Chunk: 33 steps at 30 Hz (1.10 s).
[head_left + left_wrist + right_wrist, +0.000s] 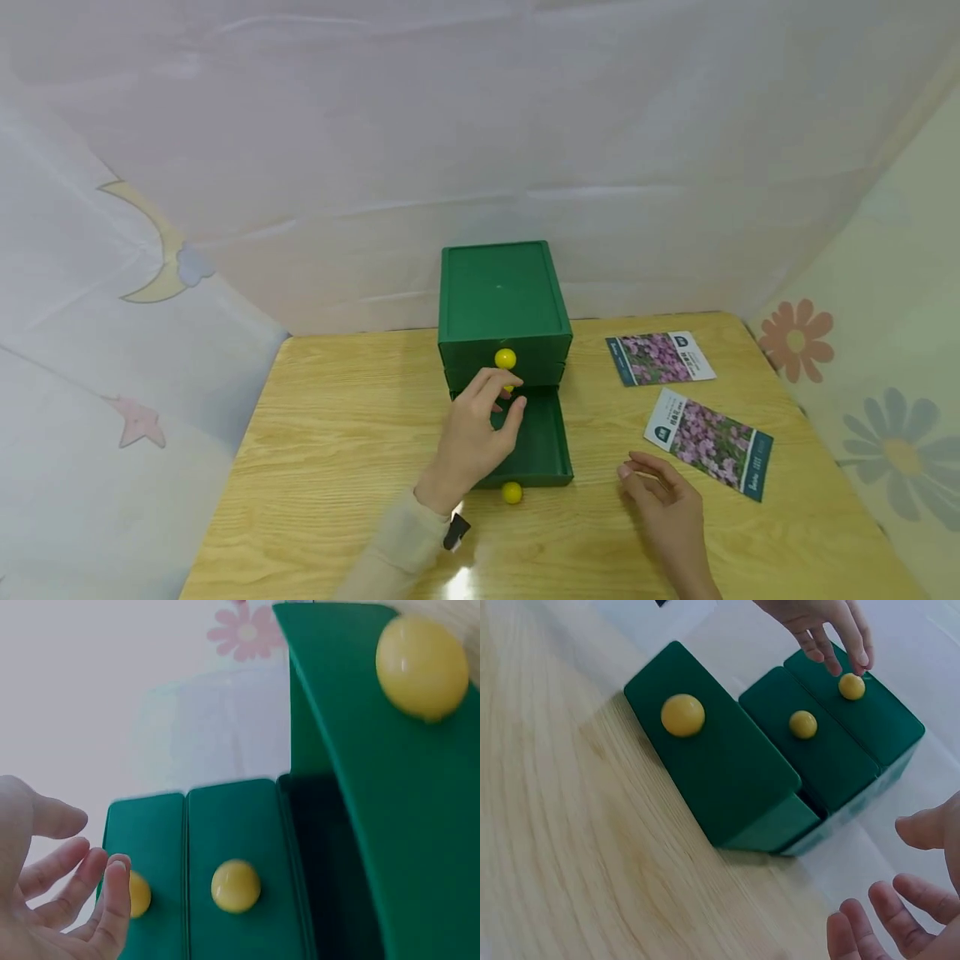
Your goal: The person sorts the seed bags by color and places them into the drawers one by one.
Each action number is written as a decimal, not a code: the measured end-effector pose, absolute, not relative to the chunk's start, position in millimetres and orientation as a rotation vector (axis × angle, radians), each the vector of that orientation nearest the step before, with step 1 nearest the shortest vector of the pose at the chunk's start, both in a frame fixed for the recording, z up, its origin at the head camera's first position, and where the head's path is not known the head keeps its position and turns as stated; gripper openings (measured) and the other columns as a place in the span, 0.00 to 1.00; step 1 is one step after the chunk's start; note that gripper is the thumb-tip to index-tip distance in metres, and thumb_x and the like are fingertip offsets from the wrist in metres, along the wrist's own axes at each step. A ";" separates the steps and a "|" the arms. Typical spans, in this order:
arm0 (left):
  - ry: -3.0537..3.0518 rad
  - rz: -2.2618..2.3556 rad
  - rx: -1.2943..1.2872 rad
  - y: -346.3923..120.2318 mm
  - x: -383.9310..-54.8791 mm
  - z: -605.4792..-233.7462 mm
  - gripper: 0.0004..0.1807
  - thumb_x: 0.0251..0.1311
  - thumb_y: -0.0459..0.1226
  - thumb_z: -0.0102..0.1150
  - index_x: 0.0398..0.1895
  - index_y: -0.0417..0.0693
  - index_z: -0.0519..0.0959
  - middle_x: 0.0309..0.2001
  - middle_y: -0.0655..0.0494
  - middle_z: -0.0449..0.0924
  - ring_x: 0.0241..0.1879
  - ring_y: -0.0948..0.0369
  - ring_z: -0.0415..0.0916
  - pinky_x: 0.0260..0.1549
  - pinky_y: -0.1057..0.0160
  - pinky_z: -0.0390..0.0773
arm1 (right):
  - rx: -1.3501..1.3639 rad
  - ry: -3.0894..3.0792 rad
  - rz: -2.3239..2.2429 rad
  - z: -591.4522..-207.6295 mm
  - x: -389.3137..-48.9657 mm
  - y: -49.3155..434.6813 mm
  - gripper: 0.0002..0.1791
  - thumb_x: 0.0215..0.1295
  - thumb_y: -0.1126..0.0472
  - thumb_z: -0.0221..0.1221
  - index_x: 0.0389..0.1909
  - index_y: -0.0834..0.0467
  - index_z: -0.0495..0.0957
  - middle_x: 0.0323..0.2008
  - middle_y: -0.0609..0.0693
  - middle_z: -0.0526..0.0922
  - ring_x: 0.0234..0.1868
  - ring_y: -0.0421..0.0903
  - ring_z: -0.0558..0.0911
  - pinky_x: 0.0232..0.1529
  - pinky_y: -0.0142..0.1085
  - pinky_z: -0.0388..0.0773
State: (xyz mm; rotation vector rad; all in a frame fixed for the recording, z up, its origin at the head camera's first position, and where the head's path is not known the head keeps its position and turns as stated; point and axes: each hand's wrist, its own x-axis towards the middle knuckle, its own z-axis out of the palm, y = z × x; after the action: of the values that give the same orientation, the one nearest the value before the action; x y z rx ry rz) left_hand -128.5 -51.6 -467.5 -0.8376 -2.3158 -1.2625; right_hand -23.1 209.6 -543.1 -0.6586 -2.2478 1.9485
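A green drawer cabinet (498,292) has three drawers with round yellow knobs. Its bottom drawer (551,442) is pulled out, and the visible part of its inside is bare. The upper two drawers are closed. My left hand (467,437) hovers over the pulled-out drawer, fingers loosely bent, with fingertips close to the top knob (851,686). In the left wrist view the thumb and fingers stand apart, partly covering that knob; the middle knob (235,886) shows beside it. My right hand (663,504) is held over the table right of the cabinet, fingers relaxed, holding nothing.
Two seed packets with pink flower pictures lie right of the cabinet, one farther back (660,358) and one nearer (708,442) my right hand. The wooden table (337,433) meets a pale cloth backdrop (375,167) behind the cabinet and at both sides.
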 end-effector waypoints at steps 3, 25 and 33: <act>-2.363 -1.303 -0.857 -44.1 -127.2 -471.6 0.11 0.67 0.39 0.57 0.51 0.53 0.76 0.51 0.63 0.74 0.41 0.62 0.77 0.33 0.65 0.81 | -0.654 -2.277 1.859 -541.0 -26.7 219.3 0.27 0.62 0.50 0.65 0.59 0.58 0.76 0.49 0.50 0.81 0.43 0.40 0.83 0.41 0.31 0.81; -2.625 -1.516 -0.885 10.8 -132.1 -490.5 0.15 0.67 0.43 0.58 0.54 0.52 0.74 0.49 0.61 0.74 0.35 0.69 0.75 0.29 0.77 0.76 | -0.656 -2.673 1.034 -538.9 -49.4 317.8 0.38 0.60 0.46 0.66 0.63 0.67 0.69 0.56 0.68 0.69 0.52 0.65 0.72 0.43 0.43 0.77; -2.761 -1.570 -0.856 46.6 -134.9 -496.3 0.15 0.67 0.45 0.58 0.54 0.55 0.74 0.53 0.64 0.74 0.39 0.73 0.75 0.29 0.76 0.76 | -0.680 -2.722 0.903 -545.9 -56.8 345.9 0.45 0.58 0.44 0.67 0.64 0.73 0.64 0.58 0.79 0.62 0.57 0.77 0.62 0.52 0.70 0.61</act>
State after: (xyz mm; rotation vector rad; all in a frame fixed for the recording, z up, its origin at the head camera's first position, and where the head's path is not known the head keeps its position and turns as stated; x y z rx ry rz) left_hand -134.9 46.6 -496.3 -0.8557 -2.7606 -1.5696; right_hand -56.8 345.9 -545.9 -0.6796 -2.7223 0.9032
